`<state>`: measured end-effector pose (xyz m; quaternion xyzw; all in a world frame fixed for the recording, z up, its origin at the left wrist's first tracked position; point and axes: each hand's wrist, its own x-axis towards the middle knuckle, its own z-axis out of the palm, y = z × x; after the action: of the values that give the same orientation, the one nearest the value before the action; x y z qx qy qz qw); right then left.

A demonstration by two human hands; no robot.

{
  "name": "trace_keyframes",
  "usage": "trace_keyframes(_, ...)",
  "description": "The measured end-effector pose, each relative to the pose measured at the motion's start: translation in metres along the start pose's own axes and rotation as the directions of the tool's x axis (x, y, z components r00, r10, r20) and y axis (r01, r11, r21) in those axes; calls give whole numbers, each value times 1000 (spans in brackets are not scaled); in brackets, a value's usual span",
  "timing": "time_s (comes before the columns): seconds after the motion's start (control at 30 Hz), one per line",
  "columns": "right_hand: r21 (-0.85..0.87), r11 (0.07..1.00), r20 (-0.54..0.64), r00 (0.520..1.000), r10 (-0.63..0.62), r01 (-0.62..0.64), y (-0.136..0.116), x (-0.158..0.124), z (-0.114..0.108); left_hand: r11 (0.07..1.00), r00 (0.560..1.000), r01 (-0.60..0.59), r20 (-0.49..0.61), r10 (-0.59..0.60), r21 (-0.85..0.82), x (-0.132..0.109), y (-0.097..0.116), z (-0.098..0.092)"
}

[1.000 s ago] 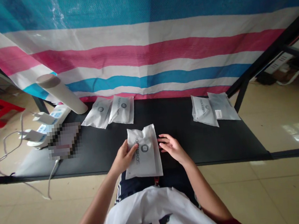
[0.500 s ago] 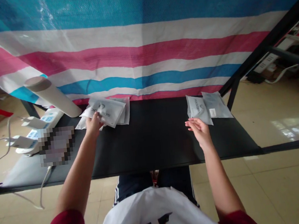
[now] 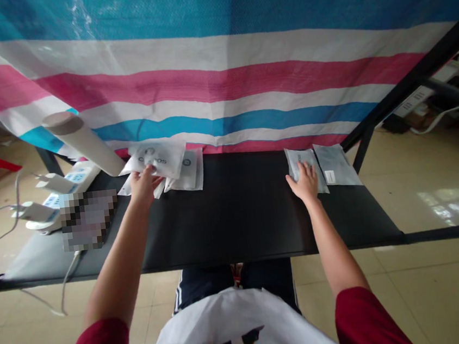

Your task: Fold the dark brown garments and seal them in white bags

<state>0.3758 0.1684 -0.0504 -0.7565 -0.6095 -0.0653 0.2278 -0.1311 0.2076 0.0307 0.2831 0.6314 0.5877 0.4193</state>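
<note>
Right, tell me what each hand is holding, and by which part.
The left hand appears to grip the near edge of a white printed pouch, exact spot hidden. The right hand holds nothing, resting flat on another white pouch.

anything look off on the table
The top white pouch looks askew. It lies crooked on the left pile, under the left hand, and its far side juts past the edge of the table.

Black table, white zip pouches, power strip
</note>
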Motion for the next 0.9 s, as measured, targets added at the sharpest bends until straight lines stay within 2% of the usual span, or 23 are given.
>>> trace_keyframes(0.13, 21, 999, 36, 998, -44, 43, -24, -18, -13, 995, 987, 36, 153, -51, 95, -4, 4, -1)
trace_keyframes(0.2, 65, 994, 69, 993, -97, 93, -44, -35, -24, 979, 981, 39, 178, -76, 201, -10, 1, -4)
trace_keyframes(0.3, 176, 959, 114, 963, -243, 221, -86, -76, -41, 955, 993, -34, 116, 0, 296, -24, -9, -8)
trace_keyframes(0.37, 258, 910, 154, 916, -370, 324, -117, -113, -54, 950, 992, -100, 99, 74, 295, -34, -17, -6)
trace_keyframes(0.4, 291, 886, 180, 888, -422, 362, -133, -133, -61, 943, 985, -144, 130, 109, 299, -40, -21, -3)
trace_keyframes(0.47, 327, 859, 228, 849, -476, 394, -158, -169, -74, 895, 946, -275, 267, 185, 352, -54, -25, 8)
trace_keyframes(0.57, 397, 823, 245, 817, -522, 407, -178, -196, -89, 693, 809, -533, 534, 246, 486, -77, -23, 38)
trace_keyframes(0.6, 423, 818, 217, 833, -509, 389, -178, -194, -91, 616, 774, -588, 586, 241, 524, -84, -22, 50)
trace_keyframes(0.67, 467, 832, 129, 908, -399, 299, -173, -174, -88, 460, 721, -671, 656, 224, 581, -97, -19, 77)
trace_keyframes(0.73, 498, 857, 72, 979, -192, 131, -163, -139, -75, 303, 684, -713, 721, 105, 632, -107, -20, 102)
trace_keyframes(0.77, 516, 855, 99, 989, -109, 42, -158, -120, -65, 277, 674, -719, 736, 56, 637, -111, -22, 113)
trace_keyframes(0.83, 533, 840, 280, 958, -60, -103, -151, -88, -45, 249, 654, -726, 755, -36, 641, -117, -29, 129)
trace_keyframes(0.9, 545, 822, 410, 908, -90, -165, -148, -68, -28, 248, 636, -730, 766, -94, 637, -122, -36, 137)
